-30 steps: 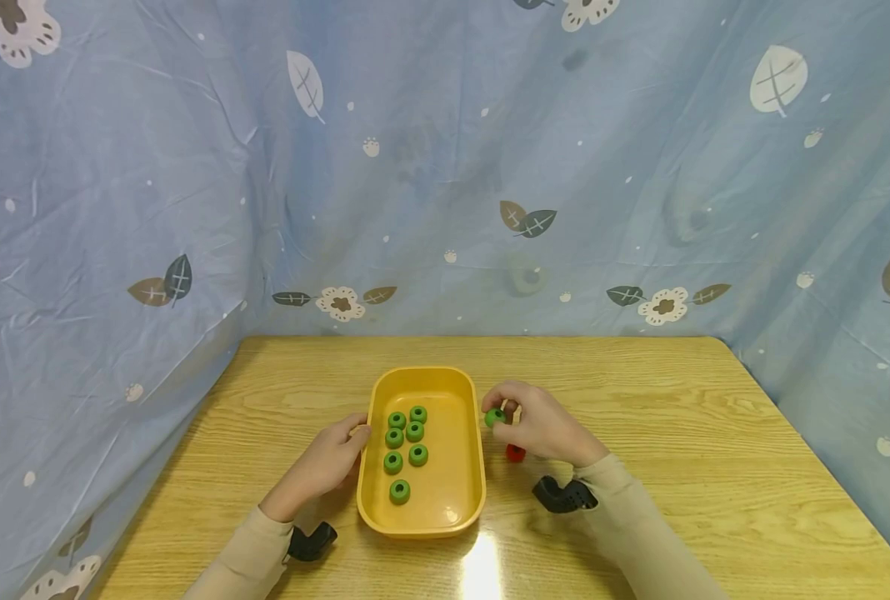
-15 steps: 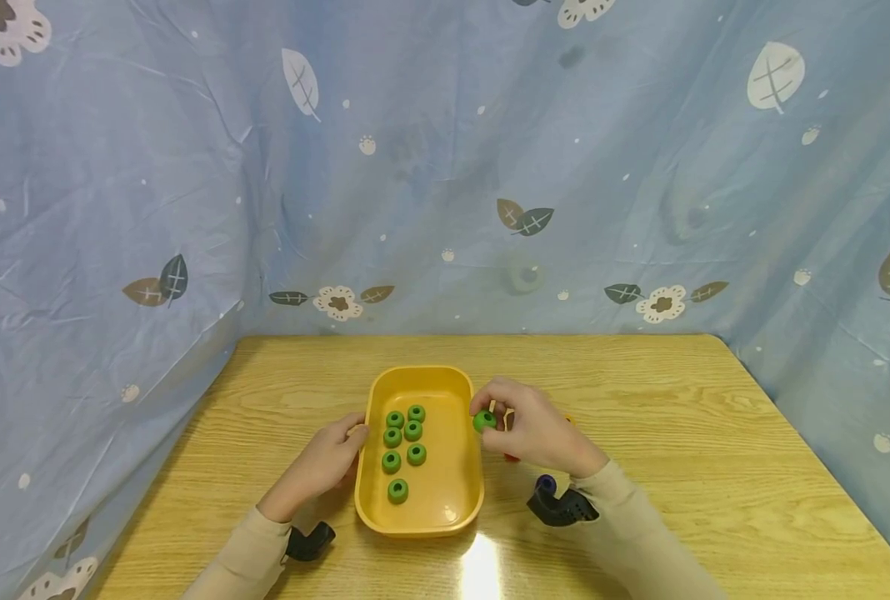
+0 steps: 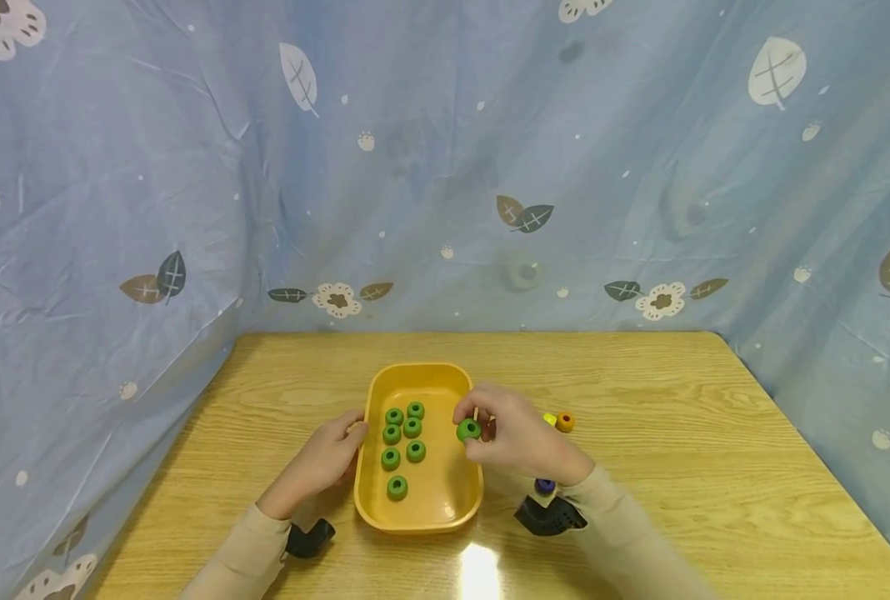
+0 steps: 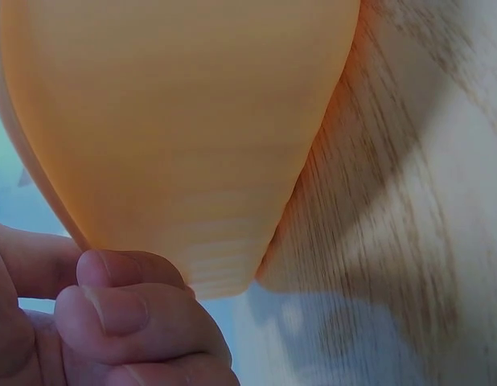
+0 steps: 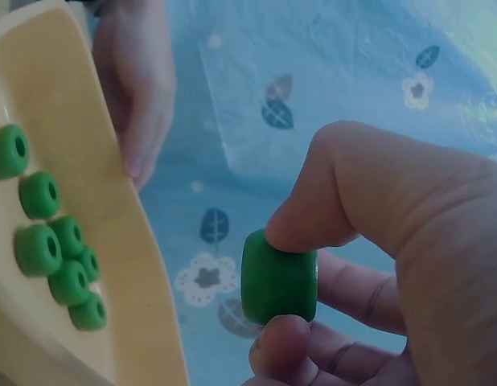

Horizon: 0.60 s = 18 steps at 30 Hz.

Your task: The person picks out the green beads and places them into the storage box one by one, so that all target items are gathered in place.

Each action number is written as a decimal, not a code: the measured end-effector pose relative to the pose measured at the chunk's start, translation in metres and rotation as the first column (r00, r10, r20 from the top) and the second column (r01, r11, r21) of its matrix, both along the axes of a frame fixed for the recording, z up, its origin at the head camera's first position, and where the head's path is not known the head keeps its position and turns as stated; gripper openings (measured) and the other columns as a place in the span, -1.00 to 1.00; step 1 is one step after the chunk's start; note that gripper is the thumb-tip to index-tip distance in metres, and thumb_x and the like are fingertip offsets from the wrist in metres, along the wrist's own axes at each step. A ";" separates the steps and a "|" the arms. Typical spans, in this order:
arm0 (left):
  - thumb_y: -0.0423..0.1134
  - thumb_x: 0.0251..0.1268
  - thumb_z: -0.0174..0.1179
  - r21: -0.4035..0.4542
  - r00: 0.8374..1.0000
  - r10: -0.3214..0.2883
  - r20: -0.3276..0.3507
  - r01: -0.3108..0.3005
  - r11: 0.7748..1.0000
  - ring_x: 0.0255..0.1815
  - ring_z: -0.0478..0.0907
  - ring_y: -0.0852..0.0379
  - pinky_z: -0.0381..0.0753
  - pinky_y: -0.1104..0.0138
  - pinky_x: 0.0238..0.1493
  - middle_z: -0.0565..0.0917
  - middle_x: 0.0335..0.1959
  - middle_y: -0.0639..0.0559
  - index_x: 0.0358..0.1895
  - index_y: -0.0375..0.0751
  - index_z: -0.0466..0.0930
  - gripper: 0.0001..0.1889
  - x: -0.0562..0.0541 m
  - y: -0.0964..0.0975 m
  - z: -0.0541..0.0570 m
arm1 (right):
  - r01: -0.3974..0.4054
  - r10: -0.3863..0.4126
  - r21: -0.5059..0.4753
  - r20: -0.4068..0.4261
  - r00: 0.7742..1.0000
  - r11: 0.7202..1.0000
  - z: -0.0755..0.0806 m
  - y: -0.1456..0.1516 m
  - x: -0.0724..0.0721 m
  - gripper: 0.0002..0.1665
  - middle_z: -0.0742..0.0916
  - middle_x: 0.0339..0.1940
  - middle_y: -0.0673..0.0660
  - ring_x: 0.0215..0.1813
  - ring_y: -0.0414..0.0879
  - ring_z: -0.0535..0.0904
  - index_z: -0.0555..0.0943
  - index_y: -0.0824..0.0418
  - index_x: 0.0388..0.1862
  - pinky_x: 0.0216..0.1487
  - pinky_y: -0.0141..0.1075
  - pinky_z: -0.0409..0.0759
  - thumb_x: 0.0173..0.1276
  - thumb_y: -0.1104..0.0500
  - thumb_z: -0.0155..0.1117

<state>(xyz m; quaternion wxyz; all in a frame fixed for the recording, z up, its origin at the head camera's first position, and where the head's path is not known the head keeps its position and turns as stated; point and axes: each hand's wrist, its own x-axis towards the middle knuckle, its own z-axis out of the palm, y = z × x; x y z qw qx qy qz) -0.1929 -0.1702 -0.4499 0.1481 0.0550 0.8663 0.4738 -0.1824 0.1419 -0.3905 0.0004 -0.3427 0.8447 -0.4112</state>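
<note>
My right hand (image 3: 523, 437) pinches a green bead (image 3: 468, 430) between thumb and fingers, over the right rim of the yellow tray (image 3: 445, 492). In the right wrist view the bead (image 5: 278, 277) appears barrel-shaped, its hole turned out of sight. Several more green beads (image 3: 391, 434) with dark holes lie in the left half of the tray. My left hand (image 3: 325, 458) grips the tray's left side, thumb at the rim. The left wrist view shows its curled fingers (image 4: 144, 314) against the outer wall of the tray (image 4: 176, 121).
Right of the tray, partly behind my right hand, lie an orange bead (image 3: 566, 422), a yellow bead (image 3: 549, 419) and a dark blue bead (image 3: 545, 486) on the wooden table (image 3: 655, 417). A blue patterned curtain (image 3: 415, 167) hangs behind and beside the table.
My right hand has carried the green bead left, from beside the tray to over its right rim. The orange and yellow beads have come into sight; the red bead is now hidden. My left hand stays put.
</note>
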 end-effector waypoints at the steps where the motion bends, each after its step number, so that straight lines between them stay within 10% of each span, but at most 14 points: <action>1: -0.08 0.76 -0.15 0.001 1.000 -0.002 0.000 0.002 1.000 -0.78 0.22 0.13 0.35 0.30 -0.69 0.44 -0.70 -0.05 0.55 -0.06 0.38 -0.54 0.000 0.000 0.000 | -0.004 0.004 0.004 0.007 1.000 1.000 0.000 -0.002 0.001 -0.71 0.61 -0.24 -0.05 -0.39 -0.25 0.48 0.65 0.06 -0.13 -0.36 -0.40 0.54 0.20 0.36 0.34; 18: -0.07 0.76 -0.17 -0.015 1.000 0.007 -0.009 -0.007 1.000 -0.78 0.21 0.14 0.32 0.32 -0.68 0.37 -0.74 0.05 0.55 -0.07 0.37 -0.53 0.002 0.002 0.001 | -0.101 0.090 0.140 0.083 0.993 0.985 -0.015 -0.034 -0.007 -0.75 0.66 -0.12 -0.04 -0.31 -0.23 0.57 0.69 0.14 -0.06 -0.22 -0.41 0.61 0.28 0.31 0.38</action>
